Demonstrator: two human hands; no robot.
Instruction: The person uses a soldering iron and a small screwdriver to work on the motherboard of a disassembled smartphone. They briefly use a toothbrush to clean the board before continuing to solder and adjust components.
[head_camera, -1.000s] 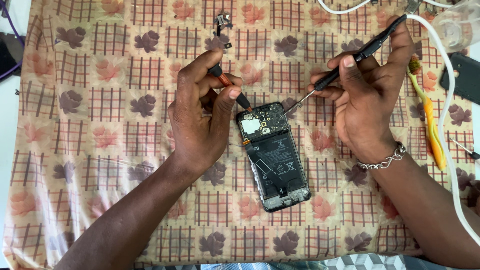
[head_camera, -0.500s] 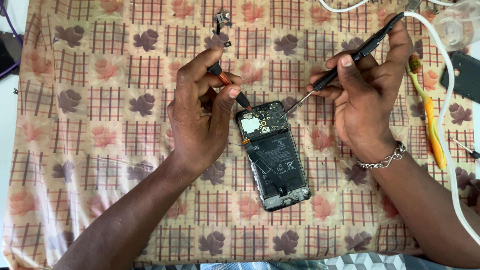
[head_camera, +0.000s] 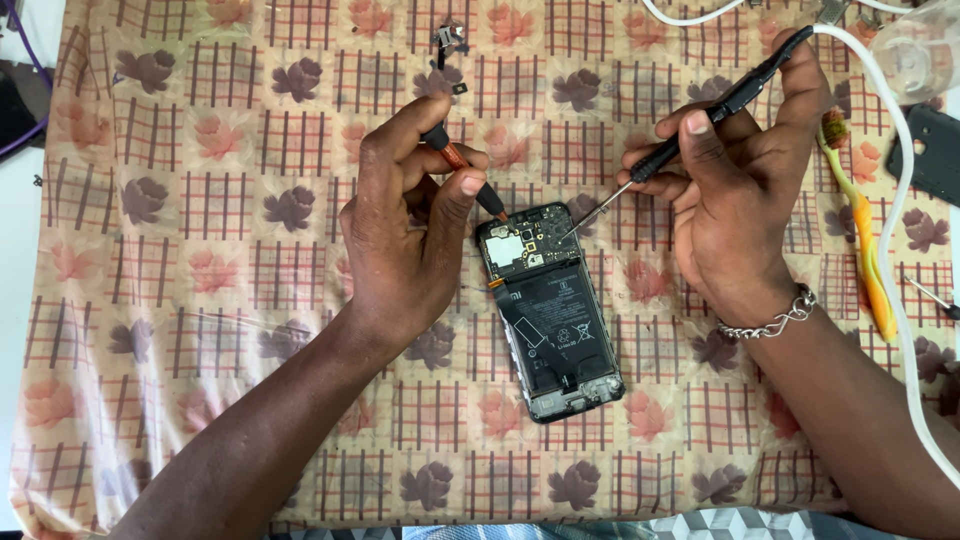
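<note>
Opened phone on patterned cloth, two probes at its far end.

Item: phone (head_camera: 552, 308), back cover off, battery and circuit board bare, lying flat at the middle of the flowered cloth (head_camera: 200, 250). Left hand (head_camera: 405, 235): fingers curled closed around a short red-and-black probe (head_camera: 462, 170), tip just beside the far left corner of the board. Right hand (head_camera: 735, 190): fingers pinched shut on a long black probe (head_camera: 690, 130) with a white cable (head_camera: 900, 200), fine tip resting on the board's far right part. Handling note, as a judgement: brace both wrists on the cloth, press lightly, keep the tips apart. Right edge: orange toothbrush (head_camera: 865, 250).
</note>
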